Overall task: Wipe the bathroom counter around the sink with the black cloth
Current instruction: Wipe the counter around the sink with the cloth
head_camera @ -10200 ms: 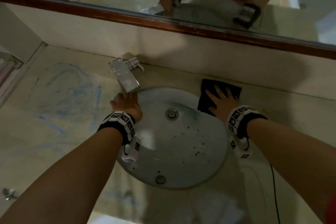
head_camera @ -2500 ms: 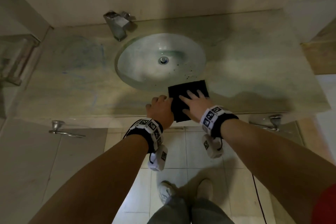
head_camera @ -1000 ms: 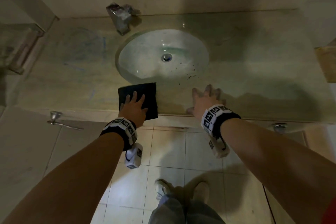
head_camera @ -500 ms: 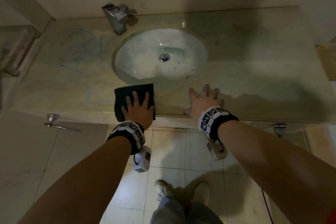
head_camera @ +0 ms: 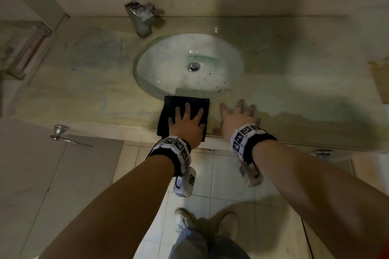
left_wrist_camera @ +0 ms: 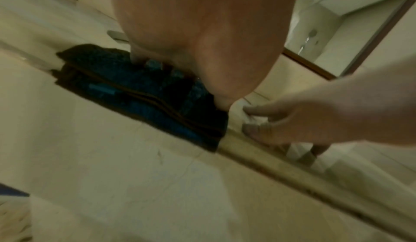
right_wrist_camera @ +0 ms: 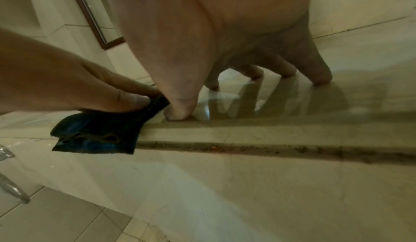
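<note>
The folded black cloth [head_camera: 179, 103] lies on the front strip of the counter [head_camera: 88, 90], just below the sink [head_camera: 164, 73], with its near edge hanging over the counter lip. My left hand [head_camera: 186, 121] presses flat on it with spread, straight fingers. My right hand [head_camera: 236, 115] rests flat on the bare wet counter just right of the cloth, fingers spread. In the left wrist view the cloth [left_wrist_camera: 139, 100] sits under my palm. In the right wrist view the cloth [right_wrist_camera: 94, 132] drapes over the edge beside my right thumb.
A chrome faucet [head_camera: 140, 19] stands at the back left of the sink. Blue smears mark the counter's left part [head_camera: 101, 48]. Dark specks dot the basin's right side [head_camera: 219, 82]. A metal hook [head_camera: 61, 132] juts from the cabinet front below.
My left hand has slid the cloth to the right along the front edge, close to my right hand. The right hand has stayed put on the counter.
</note>
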`<move>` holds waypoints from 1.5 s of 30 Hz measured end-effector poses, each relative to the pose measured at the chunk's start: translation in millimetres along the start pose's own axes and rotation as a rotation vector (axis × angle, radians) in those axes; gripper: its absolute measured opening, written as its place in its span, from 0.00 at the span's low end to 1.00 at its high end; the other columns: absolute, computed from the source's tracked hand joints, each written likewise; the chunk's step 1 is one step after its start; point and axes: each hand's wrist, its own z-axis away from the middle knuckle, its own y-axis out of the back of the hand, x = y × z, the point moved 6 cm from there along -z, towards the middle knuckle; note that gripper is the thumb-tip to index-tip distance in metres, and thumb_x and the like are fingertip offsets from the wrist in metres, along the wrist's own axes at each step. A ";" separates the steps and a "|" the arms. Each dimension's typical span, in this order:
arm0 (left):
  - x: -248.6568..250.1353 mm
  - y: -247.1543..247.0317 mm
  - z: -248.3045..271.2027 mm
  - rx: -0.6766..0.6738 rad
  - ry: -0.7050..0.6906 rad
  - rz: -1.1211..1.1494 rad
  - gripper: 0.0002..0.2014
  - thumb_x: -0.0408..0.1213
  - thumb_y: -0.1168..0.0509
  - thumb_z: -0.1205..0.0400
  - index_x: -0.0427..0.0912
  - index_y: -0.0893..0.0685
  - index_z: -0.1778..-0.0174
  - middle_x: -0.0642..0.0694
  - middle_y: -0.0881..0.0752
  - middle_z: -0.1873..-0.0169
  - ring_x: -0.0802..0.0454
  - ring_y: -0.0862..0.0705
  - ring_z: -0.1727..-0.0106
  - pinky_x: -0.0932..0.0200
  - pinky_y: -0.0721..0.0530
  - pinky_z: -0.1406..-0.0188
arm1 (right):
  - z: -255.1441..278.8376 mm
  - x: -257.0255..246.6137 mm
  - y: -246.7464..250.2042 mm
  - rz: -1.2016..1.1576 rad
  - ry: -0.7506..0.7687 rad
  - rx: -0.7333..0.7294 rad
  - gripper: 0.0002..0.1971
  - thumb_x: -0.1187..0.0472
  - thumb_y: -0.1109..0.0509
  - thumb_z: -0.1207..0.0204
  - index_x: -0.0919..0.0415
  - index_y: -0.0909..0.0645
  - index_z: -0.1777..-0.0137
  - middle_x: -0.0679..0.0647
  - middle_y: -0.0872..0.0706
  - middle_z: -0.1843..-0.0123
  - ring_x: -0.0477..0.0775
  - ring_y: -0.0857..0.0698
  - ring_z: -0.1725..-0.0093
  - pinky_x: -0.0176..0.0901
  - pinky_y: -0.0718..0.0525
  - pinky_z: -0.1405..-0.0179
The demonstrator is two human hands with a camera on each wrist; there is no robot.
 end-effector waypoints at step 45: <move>-275.9 19.6 -32.7 0.021 0.148 0.028 0.30 0.54 0.51 0.12 0.58 0.53 0.14 0.48 0.56 0.14 0.39 0.54 0.15 0.36 0.43 0.19 | -32.2 -132.2 10.8 0.041 -0.022 -0.025 0.58 0.16 0.39 0.59 0.41 0.42 0.26 0.67 0.39 0.19 0.79 0.44 0.21 0.87 0.44 0.35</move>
